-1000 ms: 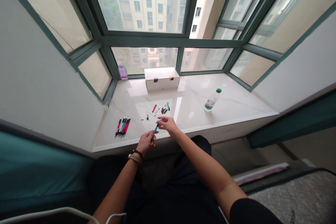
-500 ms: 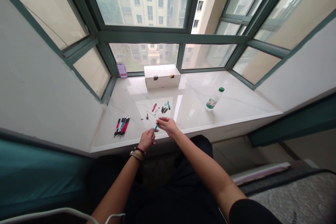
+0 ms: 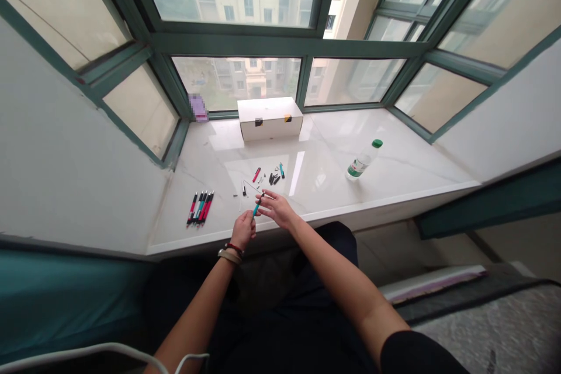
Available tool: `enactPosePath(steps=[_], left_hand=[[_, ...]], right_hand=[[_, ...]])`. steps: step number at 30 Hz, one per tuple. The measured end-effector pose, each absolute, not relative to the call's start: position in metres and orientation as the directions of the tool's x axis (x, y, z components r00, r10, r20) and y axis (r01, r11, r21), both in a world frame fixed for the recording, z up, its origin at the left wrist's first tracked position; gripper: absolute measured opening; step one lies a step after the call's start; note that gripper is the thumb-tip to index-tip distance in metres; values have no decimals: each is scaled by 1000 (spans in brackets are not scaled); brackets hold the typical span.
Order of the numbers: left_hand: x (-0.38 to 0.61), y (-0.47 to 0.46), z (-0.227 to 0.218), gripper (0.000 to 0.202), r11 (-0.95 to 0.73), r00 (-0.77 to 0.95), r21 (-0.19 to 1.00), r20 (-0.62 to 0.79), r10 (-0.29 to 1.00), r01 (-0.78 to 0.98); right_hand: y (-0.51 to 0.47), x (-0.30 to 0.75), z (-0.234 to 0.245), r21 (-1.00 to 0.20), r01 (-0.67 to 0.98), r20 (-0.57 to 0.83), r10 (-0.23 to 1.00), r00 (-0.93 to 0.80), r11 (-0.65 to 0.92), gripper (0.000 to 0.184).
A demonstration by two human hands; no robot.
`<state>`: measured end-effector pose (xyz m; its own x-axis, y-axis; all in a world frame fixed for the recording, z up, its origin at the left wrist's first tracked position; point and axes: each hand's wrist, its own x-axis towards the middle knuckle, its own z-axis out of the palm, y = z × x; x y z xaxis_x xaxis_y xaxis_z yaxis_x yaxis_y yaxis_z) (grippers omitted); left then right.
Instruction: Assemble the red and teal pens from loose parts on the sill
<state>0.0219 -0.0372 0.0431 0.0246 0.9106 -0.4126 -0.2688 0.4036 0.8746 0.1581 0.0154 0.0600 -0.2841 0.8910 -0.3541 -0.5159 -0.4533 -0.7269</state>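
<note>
Left hand (image 3: 242,230) pinches the teal pen (image 3: 258,207), right hand (image 3: 276,209) half open just beside it; I'd flag a slipping pinch dropping it among the small pen parts (image 3: 274,178).

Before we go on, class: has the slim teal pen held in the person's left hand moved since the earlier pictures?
Yes: the slim teal pen has moved away from the person. Its upper tip now stands farther from the front edge of the white marble sill, toward the white rectangular box.

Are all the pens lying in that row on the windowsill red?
No, the row of pens has a teal pen in among the red ones.
</note>
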Motion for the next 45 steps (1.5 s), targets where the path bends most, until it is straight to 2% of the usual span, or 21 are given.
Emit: enactPosePath(steps=[4, 6, 11, 16, 21, 24, 26, 28, 30, 33, 35, 41, 45], left_hand=[[21, -35, 39, 33, 385, -11, 898, -396, 918, -214], [20, -34, 36, 31, 397, -20, 887, -412, 911, -235], [15, -30, 30, 32, 438, -30, 851, -465, 885, -289], [6, -23, 20, 37, 429, 3, 890, -433, 901, -153], [-8, -15, 10, 45, 400, -52, 916, -400, 915, -21], [-15, -13, 10, 42, 376, -154, 921, -359, 921, 100], [-19, -10, 15, 34, 296, -236, 917, -236, 943, 269], [-22, -5, 24, 24, 190, -250, 874, -82, 965, 447], [-25, 5, 33, 20, 127, -216, 829, -7, 976, 545], [-27, 26, 44, 23, 189, -176, 838, -113, 978, 511], [-28, 41, 48, 29, 256, -140, 851, -216, 966, 458], [-34, 65, 56, 48, 341, -170, 910, -307, 937, 236], [-43, 60, 56, 53, 372, -207, 921, -343, 916, 119]], right_hand=[[19, 155, 54, -817, -384, -384, 903, -194, -430, 39], [22, 155, 51, -809, -413, -387, 908, -164, -419, 41], [35, 160, 49, -759, -510, -342, 915, -216, -404, 46], [60, 177, 49, -778, -517, -374, 924, -76, -357, 35], [88, 203, 41, -802, -495, -409, 911, 46, -335, 25], [96, 214, 27, -866, -330, -433, 894, 116, -377, 29], [96, 220, 16, -908, -148, -413, 896, 162, -392, 37], [93, 224, 5, -936, 38, -337, 923, 184, -349, 43], [87, 227, -2, -949, 192, -217, 960, 179, -250, 43], [79, 230, -7, -939, 330, -45, 986, 163, -98, 39], [75, 230, -7, -929, 366, 9, 987, 158, -50, 39], [75, 229, -4, -930, 359, -2, 980, 200, -76, 39], [75, 227, -7, -926, 371, 18, 975, 222, -68, 42]])
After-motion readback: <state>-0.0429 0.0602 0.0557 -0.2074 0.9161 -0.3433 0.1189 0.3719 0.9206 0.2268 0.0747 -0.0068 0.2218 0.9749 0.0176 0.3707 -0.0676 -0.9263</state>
